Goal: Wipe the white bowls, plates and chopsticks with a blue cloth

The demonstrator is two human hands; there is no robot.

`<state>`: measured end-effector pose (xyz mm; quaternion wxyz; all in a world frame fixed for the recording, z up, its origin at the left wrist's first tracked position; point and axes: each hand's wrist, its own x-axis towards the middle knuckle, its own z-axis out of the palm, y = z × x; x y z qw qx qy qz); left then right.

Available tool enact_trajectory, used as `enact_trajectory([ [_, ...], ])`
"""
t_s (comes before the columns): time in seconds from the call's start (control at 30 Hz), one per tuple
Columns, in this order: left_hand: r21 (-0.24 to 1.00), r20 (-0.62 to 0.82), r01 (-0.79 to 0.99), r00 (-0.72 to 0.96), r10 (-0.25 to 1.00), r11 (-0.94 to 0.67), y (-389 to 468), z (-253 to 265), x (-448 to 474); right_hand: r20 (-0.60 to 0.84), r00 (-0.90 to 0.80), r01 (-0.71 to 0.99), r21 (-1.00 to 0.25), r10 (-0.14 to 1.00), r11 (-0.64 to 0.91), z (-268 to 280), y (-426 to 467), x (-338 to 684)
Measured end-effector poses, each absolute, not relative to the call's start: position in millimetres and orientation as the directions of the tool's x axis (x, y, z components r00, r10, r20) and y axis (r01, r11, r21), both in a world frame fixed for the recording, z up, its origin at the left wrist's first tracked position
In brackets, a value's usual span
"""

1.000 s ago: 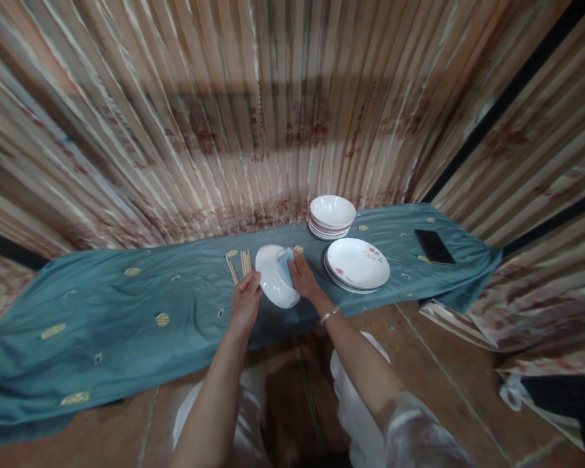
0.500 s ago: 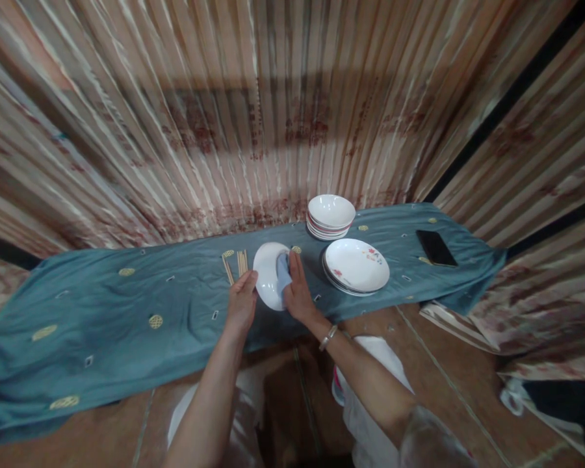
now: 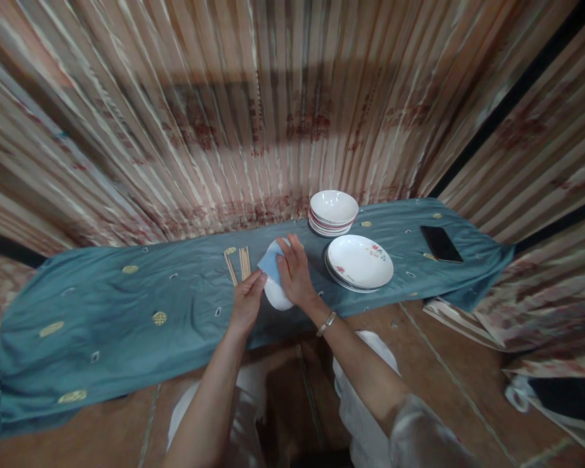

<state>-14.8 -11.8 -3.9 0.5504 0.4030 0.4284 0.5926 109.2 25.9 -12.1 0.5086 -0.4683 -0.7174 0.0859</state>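
Left hand [image 3: 248, 300] pinches the rim of a white dish [image 3: 277, 298] over the table [image 3: 185, 341], right hand [image 3: 296, 276] holds a blue cloth [image 3: 271, 264] against it, so looks mid-wipe. Stacked plates [image 3: 358, 261], then bowls [image 3: 334, 207] behind: can't tell if they're done.

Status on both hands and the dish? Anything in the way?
Left hand on dish edge. Right hand holding cloth against dish. Nothing visibly in the way; chopsticks just beyond left hand, plates to the right.

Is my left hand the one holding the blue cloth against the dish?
No, the right hand holds the blue cloth against the white dish, while the left hand grips its edge.
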Motion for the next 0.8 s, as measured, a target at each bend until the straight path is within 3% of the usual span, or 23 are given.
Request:
enact_trajectory([
  [0.2, 0.947, -0.051, -0.321, -0.06, 0.997, 0.029, -14, 2, -15, 0.568, 0.011, 0.481, -0.724, 0.823, 0.494, -19, 53, 116],
  [0.57, 0.922, -0.112, -0.383, -0.122, 0.986, 0.057, -15, 7, -16, 0.476, 0.031, 0.446, -0.794, 0.879, 0.414, -47, 61, 127],
  [0.8, 0.902, -0.135, -0.429, -0.158, 0.978, 0.055, -14, 6, -16, 0.327, 0.093, 0.4, -0.877, 0.94, 0.265, -74, 49, 132],
])
